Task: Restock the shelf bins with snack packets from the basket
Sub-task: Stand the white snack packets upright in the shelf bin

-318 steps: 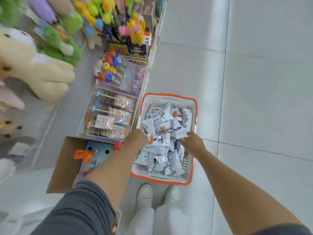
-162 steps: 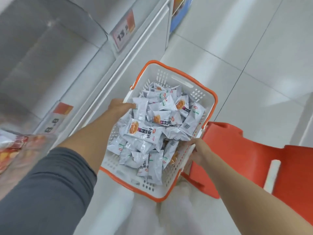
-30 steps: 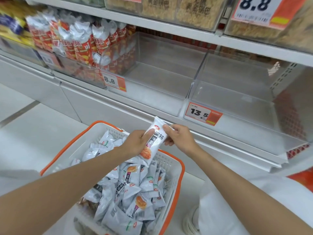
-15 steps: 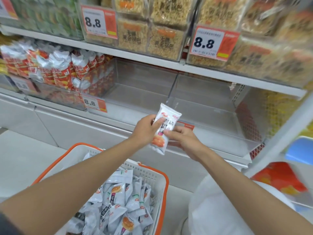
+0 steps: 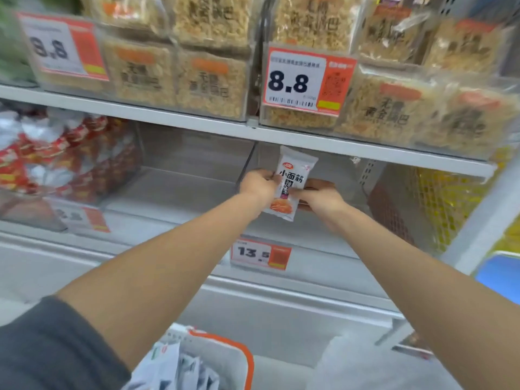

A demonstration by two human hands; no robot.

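We've got one packet up betw. both hands, upright, front facing us. Our left hand pinches its left edge w/ curled fingers; our right hand grips the lower right side, thumb on the front. The packet is white w/ a red oval logo at top (too small to read), black "小面筋" below it, and an orange food pic near the bottom.

Both hands are over the clear bin, and the packet isn't touching its floor. Just below our wrists, on the bin's front, is the orange-and-white tag reading "13.5".

Above the hands, on the next shelf up, a price tag reads "8.8" w/ a barcode, in front of bags of pale crunchy snack w/ black Chinese print, blurred. Far left of the left hand are red-and-white packs, lettering unreadable.

Below our forearms, near our body, is the basket, white w/ an orange rim, holding more white packets.
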